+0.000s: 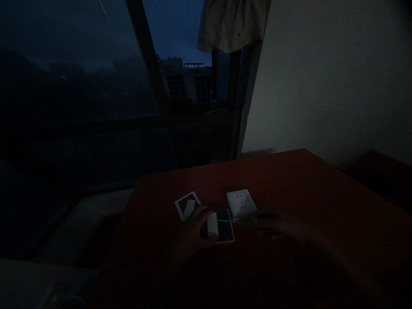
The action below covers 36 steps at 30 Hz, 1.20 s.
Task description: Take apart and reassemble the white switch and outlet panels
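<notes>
In dim light, my left hand (198,231) grips the left side of a wall switch (225,233), thumb and fingers closed around its edges. The switch has a white rocker (212,225) and a dark, uncovered part. My right hand (277,223) is closed on the handle of a screwdriver (249,222). Its thin shaft points left and reaches over the dark part of the switch, ending by the rocker. Whether the tip touches is too dark to tell. A white square frame (178,206) lies just beyond my left hand, with a small white piece (189,207) at its opening.
A white socket panel (240,202) lies on the reddish-brown table (283,171), beyond the switch and near my right hand. Behind the table stand a dark window (189,116) with a short curtain (231,25) and a pale wall (322,86).
</notes>
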Available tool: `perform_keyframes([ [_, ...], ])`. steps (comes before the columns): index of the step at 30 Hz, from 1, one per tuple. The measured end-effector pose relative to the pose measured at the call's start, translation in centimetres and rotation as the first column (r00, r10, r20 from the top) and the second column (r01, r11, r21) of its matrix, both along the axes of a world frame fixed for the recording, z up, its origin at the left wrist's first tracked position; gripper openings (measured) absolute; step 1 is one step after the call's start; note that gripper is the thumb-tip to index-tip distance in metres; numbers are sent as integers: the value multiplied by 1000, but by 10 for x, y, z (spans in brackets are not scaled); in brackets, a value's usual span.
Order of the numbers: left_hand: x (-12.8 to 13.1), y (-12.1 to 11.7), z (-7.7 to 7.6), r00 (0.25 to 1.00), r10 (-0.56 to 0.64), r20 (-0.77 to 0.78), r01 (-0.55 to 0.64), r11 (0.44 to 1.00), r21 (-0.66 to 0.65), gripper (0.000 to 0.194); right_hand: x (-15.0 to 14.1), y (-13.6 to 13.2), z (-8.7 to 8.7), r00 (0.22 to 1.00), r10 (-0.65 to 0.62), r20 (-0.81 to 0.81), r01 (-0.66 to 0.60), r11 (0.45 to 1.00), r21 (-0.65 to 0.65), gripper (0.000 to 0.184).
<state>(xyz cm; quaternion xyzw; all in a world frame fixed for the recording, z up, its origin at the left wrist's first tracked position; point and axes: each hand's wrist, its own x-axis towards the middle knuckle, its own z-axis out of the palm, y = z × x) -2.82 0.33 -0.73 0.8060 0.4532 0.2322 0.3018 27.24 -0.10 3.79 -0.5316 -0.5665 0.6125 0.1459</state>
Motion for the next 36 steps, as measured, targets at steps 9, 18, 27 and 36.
perform_keyframes([
  [9, -1, 2, 5, 992, 116, 44, -119, 991, 57, 54, -11, -48, -33, 959, -272, -73, 272, 962, -20, 50],
  [18, -48, 28, -8, 848, 529, -31, -526, 847, 75, 55, -24, -67, -35, 916, -382, -120, 389, 920, 39, 50],
  [27, -42, 25, -5, 906, 418, -70, -397, 895, 202, 45, -27, -68, -38, 923, -373, -96, 380, 921, 81, 50],
  [36, -7, -2, 3, 993, 89, -82, -87, 996, 30, 75, -4, -81, -38, 943, -319, -96, 329, 936, 127, 45],
])
